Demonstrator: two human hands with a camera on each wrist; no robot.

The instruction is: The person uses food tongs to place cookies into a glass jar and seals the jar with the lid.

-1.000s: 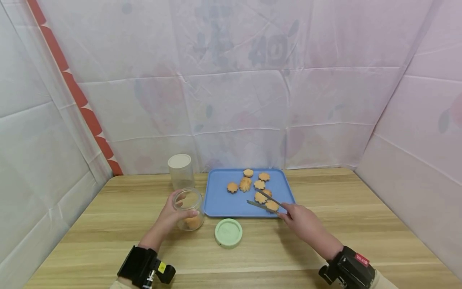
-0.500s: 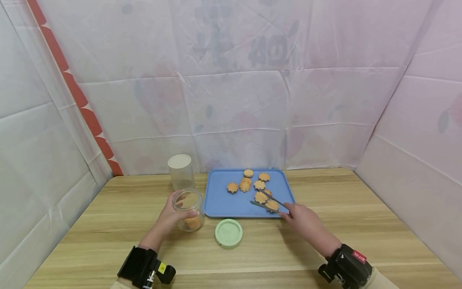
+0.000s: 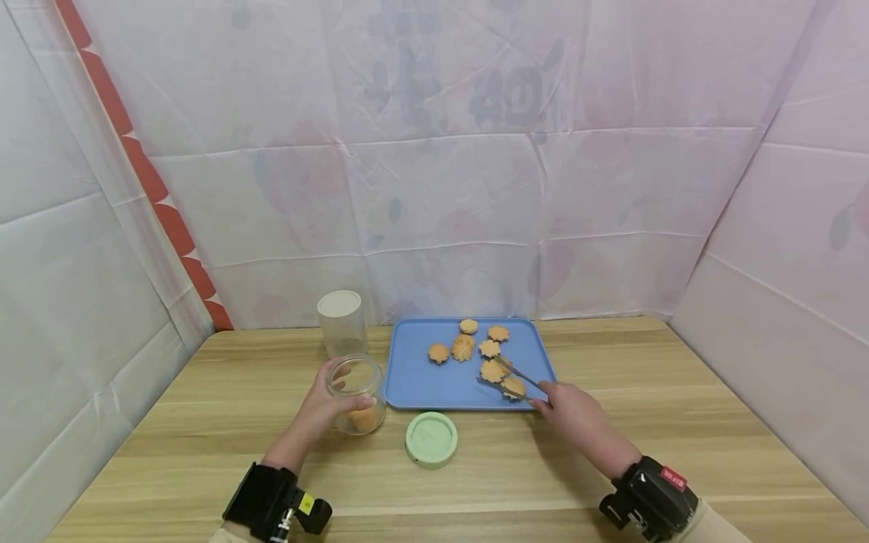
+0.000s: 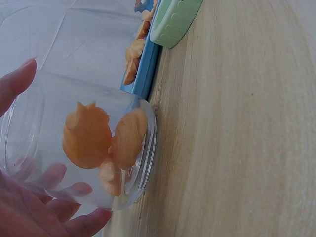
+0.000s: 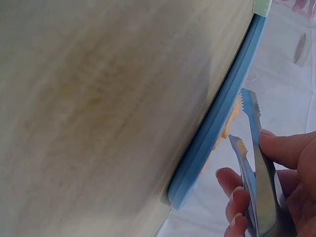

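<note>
1. The left hand (image 3: 319, 411) grips the open jar (image 3: 356, 392), with biscuits inside, beside the tray's (image 3: 421, 377) left edge.
2. The right hand (image 3: 570, 415) holds tongs (image 3: 512, 379) around a biscuit (image 3: 512, 387) near the tray's front right corner.

Right hand (image 5: 291, 187): gripping metal tongs (image 5: 256, 163) between thumb (image 5: 284, 148) and curled fingers (image 5: 232, 180), filling the lower right corner. Tongs: serrated tips standing slightly apart, reaching over the blue tray (image 5: 217, 133). Tray: its rim running diagonally from upper right to lower middle, resting on the wooden table (image 5: 98, 108). Biscuit (image 5: 232, 118): an orange edge showing on the tray, just beside the tong tips; contact not discernible. Green lid (image 5: 261, 6): a corner peeking in at the top edge.
</note>
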